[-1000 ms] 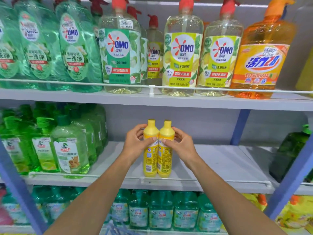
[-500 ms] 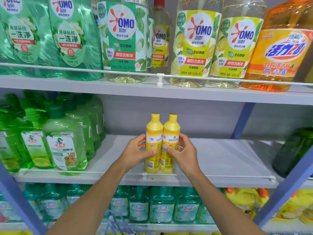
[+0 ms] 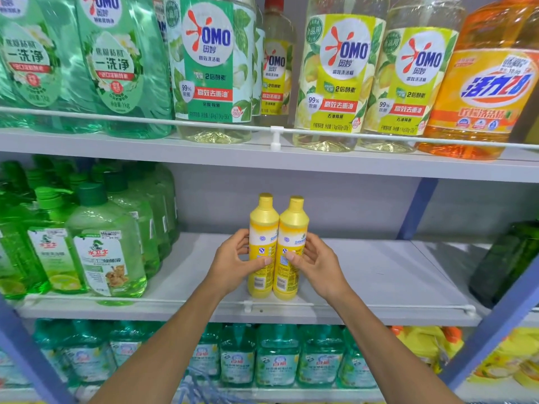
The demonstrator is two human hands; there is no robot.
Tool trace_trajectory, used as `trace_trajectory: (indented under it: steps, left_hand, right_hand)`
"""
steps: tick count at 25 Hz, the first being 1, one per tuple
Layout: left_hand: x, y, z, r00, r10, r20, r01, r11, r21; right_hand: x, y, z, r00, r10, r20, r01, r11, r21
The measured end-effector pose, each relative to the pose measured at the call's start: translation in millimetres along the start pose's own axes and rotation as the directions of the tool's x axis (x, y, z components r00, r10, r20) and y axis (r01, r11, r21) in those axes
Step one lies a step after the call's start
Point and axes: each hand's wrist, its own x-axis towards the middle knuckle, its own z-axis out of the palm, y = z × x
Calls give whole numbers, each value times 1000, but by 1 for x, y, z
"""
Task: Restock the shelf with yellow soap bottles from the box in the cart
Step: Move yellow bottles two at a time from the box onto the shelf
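Clasping two yellow soap bottles side by side and touching, left hand curled round the left one, right hand round the right. Held upright at frame centre, long axes vertical, caps toward the top, bases at the front of the middle shelf, just behind the wire rail. Hemmed by green bottles at left, with a dark green bottle well apart at right.

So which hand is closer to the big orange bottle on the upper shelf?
Right. The right hand, gripping the right yellow bottle, is below and left of the orange bottle; the left hand, gripping the left yellow bottle, is farther left.
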Motion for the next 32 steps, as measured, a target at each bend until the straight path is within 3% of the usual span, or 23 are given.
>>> trace_trajectory:
  steps: [4, 8, 11, 13, 15, 20, 23, 26, 32]
  left_hand:
    - [3, 1, 10, 995, -31, -99, 30, 999, -13]
    - [-1, 0, 2, 998, -67, 16, 68, 993, -98]
    - [-3, 0, -8, 993, -67, 99, 74, 995, -71]
    - [-1, -2, -7, 996, -51, 73, 52, 999, -15]
    - [2, -5, -1, 999, -48, -15, 48, 999, 17]
    - [4, -8, 18, 984, -88, -157, 94, 995, 33]
    - [5, -19, 10, 992, -126, -26, 124, 989, -81]
    - [6, -24, 0, 994, -100, 41, 101, 995, -26]
    - [12, -23, 18, 979, -104, -175, 126, 984, 122]
  right_hand:
    - [0, 1, -3, 999, 20, 28, -20, 1000, 12]
    - [1, -6, -16, 986, 35, 163, -29, 999, -38]
    - [-3, -5, -6, 1000, 6, -20, -7, 996, -87]
    - [-3, -3, 5, 985, -34, -171, 12, 991, -131]
    - [3, 1, 6, 985, -23, -170, 5, 994, -109]
    - [5, 4, -8, 1000, -4, -4, 5, 1000, 18]
    - [-2, 7, 3, 995, -11, -94, 5, 998, -58]
    - [2, 12, 9, 984, -33, -173, 14, 994, -110]
    - [14, 20, -11, 997, -4, 76, 9, 998, -66]
